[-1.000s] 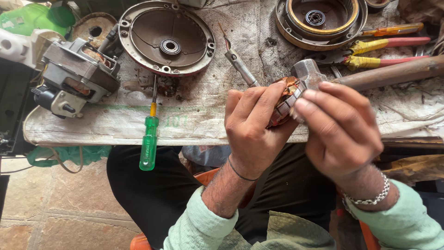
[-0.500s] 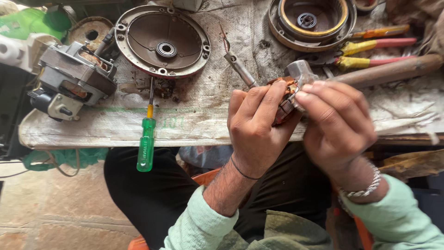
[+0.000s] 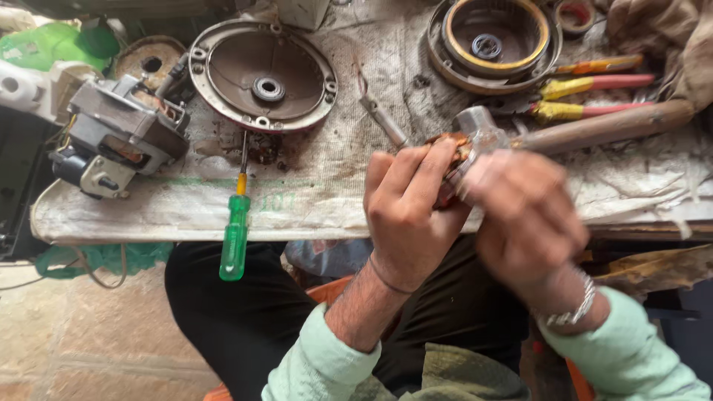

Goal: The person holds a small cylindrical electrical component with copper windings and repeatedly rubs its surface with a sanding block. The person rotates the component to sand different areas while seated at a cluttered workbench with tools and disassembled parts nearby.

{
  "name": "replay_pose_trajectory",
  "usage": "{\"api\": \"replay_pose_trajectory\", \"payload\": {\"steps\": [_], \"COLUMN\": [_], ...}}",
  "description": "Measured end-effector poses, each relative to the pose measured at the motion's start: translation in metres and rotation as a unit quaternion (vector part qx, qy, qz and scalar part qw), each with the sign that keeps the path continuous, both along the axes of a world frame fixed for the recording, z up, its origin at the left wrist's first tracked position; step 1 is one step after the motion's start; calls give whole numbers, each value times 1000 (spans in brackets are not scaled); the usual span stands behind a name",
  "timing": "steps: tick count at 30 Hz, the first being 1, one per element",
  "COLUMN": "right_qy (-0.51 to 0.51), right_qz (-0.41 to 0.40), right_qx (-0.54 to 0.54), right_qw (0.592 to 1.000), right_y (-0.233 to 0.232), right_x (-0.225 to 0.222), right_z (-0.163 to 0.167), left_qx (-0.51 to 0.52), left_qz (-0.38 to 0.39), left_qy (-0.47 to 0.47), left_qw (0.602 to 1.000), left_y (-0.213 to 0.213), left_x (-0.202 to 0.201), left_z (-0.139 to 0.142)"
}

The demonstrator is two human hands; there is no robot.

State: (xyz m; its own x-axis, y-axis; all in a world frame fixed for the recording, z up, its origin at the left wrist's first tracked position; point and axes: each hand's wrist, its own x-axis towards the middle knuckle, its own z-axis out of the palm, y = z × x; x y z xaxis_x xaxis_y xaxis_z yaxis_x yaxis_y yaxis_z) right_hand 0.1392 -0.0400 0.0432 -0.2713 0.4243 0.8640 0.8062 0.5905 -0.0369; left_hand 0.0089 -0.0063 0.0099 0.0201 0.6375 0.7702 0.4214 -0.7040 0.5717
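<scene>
Motor rotor (image 3: 462, 152), copper-wound with a grey metal end, sits gripped between both hands over the near edge of the tabletop (image 3: 319, 200); beyond the left hand (image 3: 410, 215), whose fingers curl shut around the rotor, lies a round motor cover (image 3: 261, 76); the right hand (image 3: 526, 217), blurred, closes over the rotor's end; a green screwdriver (image 3: 236, 230) overhangs the edge, well left of the left hand.

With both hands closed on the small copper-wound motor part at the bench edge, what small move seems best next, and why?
Probably steady the right hand before working on. It shows blurred, while the left hand has a firm grip on the motor part, which sits past the bench edge over the lap. Bracing it on the bench would likely help.
</scene>
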Motion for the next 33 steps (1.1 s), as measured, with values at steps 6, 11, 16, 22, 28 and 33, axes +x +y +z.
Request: {"api": "replay_pose_trajectory", "payload": {"steps": [6, 11, 16, 22, 28, 33], "right_qy": [21, 3, 18, 21, 51, 88], "right_qz": [9, 63, 55, 50, 2, -12], "right_qx": [2, -4, -4, -7, -16, -49], "right_qw": [1000, 998, 998, 998, 999, 995], "right_y": [1, 2, 4, 2, 10, 12], "right_x": [3, 7, 6, 3, 10, 14], "right_z": [-5, -10, -6, -1, -2, -7], "left_qx": [3, 1, 22, 13, 9, 6], "left_qz": [-3, 9, -8, -11, -37, -89], "left_qy": [-2, 4, -2, -5, 2, 8], "left_qw": [1000, 1000, 1000, 1000, 999, 996], "left_y": [-1, -3, 0, 1, 6, 13], "left_x": [-1, 1, 0, 0, -2, -15], "left_z": [2, -1, -2, 1, 4, 2]}}
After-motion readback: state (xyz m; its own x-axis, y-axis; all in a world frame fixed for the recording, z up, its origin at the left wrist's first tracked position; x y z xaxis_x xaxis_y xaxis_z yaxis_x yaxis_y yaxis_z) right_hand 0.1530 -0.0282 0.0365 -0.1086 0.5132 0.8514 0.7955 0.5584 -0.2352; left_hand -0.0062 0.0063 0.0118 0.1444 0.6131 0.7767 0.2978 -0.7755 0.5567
